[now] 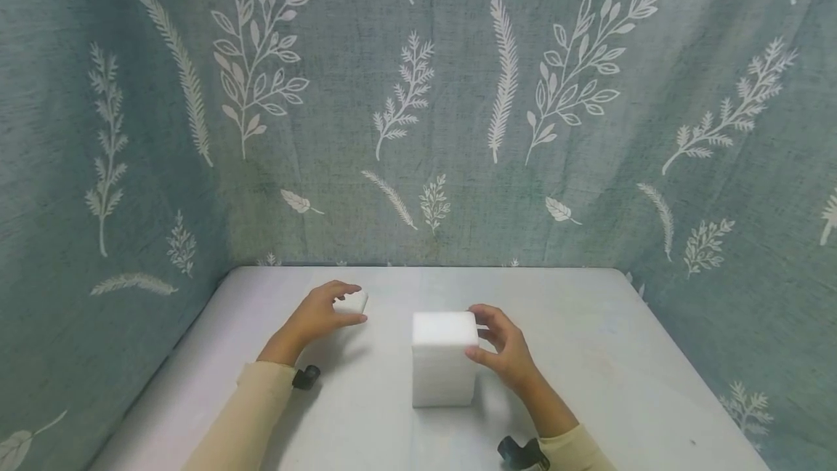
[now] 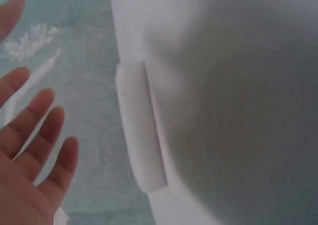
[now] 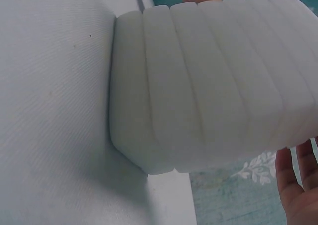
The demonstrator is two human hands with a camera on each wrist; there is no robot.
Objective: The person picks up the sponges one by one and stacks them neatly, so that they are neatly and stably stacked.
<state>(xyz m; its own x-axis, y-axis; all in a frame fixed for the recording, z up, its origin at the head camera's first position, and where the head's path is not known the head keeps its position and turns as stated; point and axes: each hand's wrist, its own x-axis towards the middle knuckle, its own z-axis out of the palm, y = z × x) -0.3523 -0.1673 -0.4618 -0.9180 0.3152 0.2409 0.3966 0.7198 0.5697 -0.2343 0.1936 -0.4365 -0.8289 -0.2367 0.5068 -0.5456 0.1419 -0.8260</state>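
Note:
A stack of several white sponge blocks stands upright on the white table, its layers showing as seams in the right wrist view. My right hand holds its upper right side, thumb at the front corner and fingers toward the back one. In the right wrist view the fingers meet the stack near its top. A single white sponge block lies flat on the table at the left. Over it reaches my left hand, thumb and fingers spread, apart from the block in the left wrist view.
The white table runs back to a green cloth with white leaf prints, which also hangs at both sides. Dark wrist cameras sit at both cuffs, the right one low over the table.

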